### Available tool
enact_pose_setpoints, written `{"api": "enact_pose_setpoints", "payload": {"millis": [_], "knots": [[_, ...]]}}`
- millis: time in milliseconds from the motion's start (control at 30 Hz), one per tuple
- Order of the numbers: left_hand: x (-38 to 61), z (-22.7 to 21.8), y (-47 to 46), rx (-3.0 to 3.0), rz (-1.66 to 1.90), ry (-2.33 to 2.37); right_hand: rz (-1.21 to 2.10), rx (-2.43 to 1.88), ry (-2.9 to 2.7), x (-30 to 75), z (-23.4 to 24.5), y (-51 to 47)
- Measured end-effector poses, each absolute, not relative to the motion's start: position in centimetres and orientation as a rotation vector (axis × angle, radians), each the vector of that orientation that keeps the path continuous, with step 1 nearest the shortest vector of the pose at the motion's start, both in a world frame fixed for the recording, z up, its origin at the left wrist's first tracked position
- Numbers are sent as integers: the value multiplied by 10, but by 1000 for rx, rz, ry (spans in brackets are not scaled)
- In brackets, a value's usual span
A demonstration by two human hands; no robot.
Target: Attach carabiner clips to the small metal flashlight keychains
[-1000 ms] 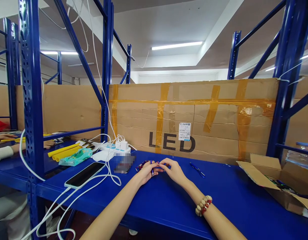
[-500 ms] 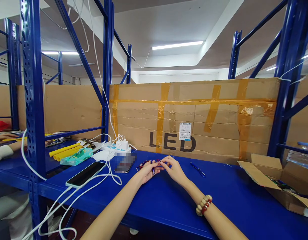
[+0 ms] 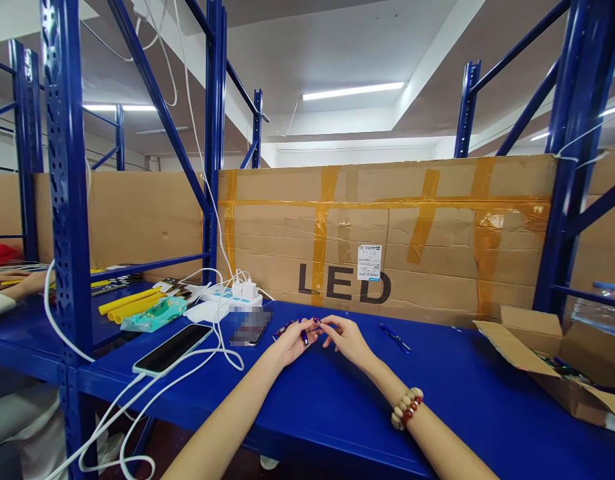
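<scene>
My left hand [image 3: 291, 345] is over the blue table, palm turned up and fingers curled. A short dark-blue cylindrical piece [image 3: 304, 337] lies in its fingers. My right hand [image 3: 348, 339] comes in from the right, thumb and index finger pinched at a tiny dark purple piece [image 3: 316, 321] by the left fingertips. That piece is too small to name. Just behind the left hand are more dark purple-blue pieces [image 3: 283, 329], partly hidden by it. A slim blue pen-like thing [image 3: 395, 338] lies to the right of my hands.
Left of my hands are a blurred phone [image 3: 250, 333], another phone [image 3: 173, 350], white cables and a power strip [image 3: 237, 299]. An open carton [image 3: 552, 383] stands at right. A cardboard sheet [image 3: 437, 267] walls the back. Another person's hand [image 3: 30, 283] shows far left.
My hands stay together with only small finger shifts; the left fingers have curled slightly and the cylindrical piece sits a little differently. At far left the other person's arm has drawn back leftward.
</scene>
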State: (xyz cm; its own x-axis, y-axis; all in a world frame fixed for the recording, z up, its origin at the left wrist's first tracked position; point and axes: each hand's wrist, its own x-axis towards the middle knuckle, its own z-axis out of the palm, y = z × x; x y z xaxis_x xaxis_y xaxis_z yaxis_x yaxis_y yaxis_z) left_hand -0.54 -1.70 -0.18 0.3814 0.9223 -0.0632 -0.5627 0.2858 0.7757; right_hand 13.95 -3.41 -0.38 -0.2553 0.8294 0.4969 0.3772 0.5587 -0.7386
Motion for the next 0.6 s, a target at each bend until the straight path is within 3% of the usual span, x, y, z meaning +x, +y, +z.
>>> {"api": "enact_pose_setpoints", "payload": {"millis": [600], "knots": [[-6,-4,-13,788,1043,595,573,-1015,-1744,144,-4,-32]]}}
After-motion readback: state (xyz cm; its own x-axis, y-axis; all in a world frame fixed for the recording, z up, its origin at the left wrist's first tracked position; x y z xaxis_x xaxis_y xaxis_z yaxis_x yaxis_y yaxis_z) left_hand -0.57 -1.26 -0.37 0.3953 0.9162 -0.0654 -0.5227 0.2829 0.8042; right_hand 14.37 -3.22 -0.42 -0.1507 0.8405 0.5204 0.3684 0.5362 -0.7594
